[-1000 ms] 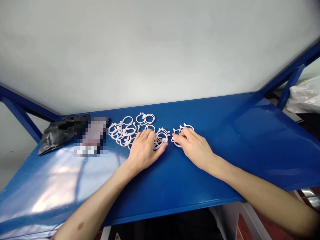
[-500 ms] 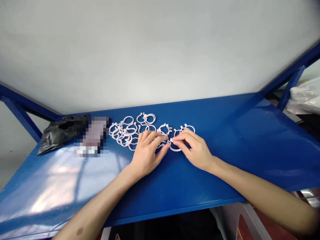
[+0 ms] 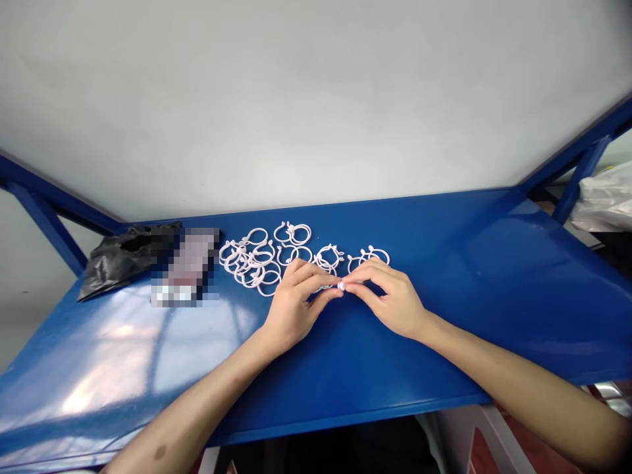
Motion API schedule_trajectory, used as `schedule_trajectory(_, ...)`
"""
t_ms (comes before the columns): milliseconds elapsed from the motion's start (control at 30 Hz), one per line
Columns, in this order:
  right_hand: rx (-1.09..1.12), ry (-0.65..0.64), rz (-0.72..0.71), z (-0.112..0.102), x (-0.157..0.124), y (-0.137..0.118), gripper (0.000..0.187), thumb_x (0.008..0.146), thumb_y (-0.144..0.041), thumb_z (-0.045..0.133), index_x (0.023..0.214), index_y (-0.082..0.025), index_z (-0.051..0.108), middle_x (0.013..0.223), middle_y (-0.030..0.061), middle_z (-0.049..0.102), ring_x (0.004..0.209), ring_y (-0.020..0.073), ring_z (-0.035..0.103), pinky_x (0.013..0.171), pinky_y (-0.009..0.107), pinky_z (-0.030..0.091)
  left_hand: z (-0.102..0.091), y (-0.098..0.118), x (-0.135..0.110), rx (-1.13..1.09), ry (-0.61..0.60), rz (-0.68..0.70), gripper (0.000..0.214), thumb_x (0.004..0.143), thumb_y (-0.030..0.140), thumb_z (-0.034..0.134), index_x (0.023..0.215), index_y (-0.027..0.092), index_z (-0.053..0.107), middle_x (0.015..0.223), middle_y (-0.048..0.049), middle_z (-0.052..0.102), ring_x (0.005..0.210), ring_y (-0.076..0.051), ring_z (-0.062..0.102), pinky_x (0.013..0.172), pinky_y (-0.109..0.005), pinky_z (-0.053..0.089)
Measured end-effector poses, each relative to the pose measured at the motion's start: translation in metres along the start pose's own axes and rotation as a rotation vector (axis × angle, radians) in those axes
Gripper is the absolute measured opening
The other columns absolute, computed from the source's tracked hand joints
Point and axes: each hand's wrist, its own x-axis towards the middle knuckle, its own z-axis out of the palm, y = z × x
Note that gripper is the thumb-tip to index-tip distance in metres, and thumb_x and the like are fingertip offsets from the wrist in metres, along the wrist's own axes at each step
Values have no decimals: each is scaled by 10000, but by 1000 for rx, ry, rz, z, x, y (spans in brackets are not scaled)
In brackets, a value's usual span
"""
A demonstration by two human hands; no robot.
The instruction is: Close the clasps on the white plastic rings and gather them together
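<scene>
Over the middle of the blue table, my left hand [image 3: 297,306] and my right hand [image 3: 390,296] meet at the fingertips. Between them is a white plastic curtain ring [image 3: 342,286], of which only the small knobbed end shows; the fingers cover the rest. Both thumbs and forefingers pinch at this end. Behind my left hand lies a heap of white open rings [image 3: 249,263] with knobbed ends, tangled together. A few more rings [image 3: 299,234] lie farther back, and others [image 3: 378,255] rest just beyond my right hand.
A black plastic bag [image 3: 111,266] lies at the table's left, beside a blurred-out flat object [image 3: 190,260]. The blue table [image 3: 469,263] meets a pale wall behind. Blue frame bars [image 3: 47,230] stand at both sides, with a clear plastic bag [image 3: 605,201] at the far right.
My fingertips have come together on the ring's end, my left hand closing the small gap. The loop that showed below my right fingers is now out of sight. The view has shifted slightly.
</scene>
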Motion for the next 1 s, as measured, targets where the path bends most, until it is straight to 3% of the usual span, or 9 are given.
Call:
schedule_trajectory(133, -32, 26, 24, 1, -2, 2, 31, 945, -183, 678, 943, -214, 682, 879, 3, 726, 847, 150, 651, 796, 314, 535, 0, 3, 0, 60, 64, 58, 128, 900, 217, 724, 1027, 215, 708, 869, -5, 708, 819, -145, 575, 739, -292, 498)
schedule_trajectory(333, -110, 32, -101, 1, -4, 1, 72, 924, -138, 693, 901, -203, 673, 841, 9, 733, 839, 168, 622, 789, 337, 538, 0, 5, 0, 118, 93, 189, 134, 895, 167, 721, 1016, 202, 675, 871, -9, 714, 795, -146, 566, 723, -301, 502)
schedule_trajectory(600, -173, 59, -216, 2, -13, -14, 134, 928, -67, 650, 922, -196, 687, 869, 16, 774, 754, 154, 629, 670, 313, 532, 4, 20, -6, 29, 158, 210, 194, 878, 5, 657, 918, 192, 626, 821, -4, 676, 770, -138, 572, 686, -291, 512)
schedule_trajectory(867, -170, 6, -157, 5, -15, -20, 169, 966, -72, 584, 900, -189, 686, 819, 13, 766, 682, 139, 595, 621, 283, 495, 4, 19, -11, 157, 148, 369, 166, 869, 0, 647, 948, 144, 630, 792, -24, 674, 757, -156, 566, 681, -314, 509)
schedule_trajectory(1000, -193, 16, -144, 6, -13, -14, 147, 962, -91, 602, 905, -192, 693, 828, 5, 769, 712, 146, 605, 664, 283, 513, 3, 13, -7, 190, 135, 379, 134, 889, 47, 660, 945, 165, 632, 803, -19, 678, 751, -156, 579, 694, -312, 491)
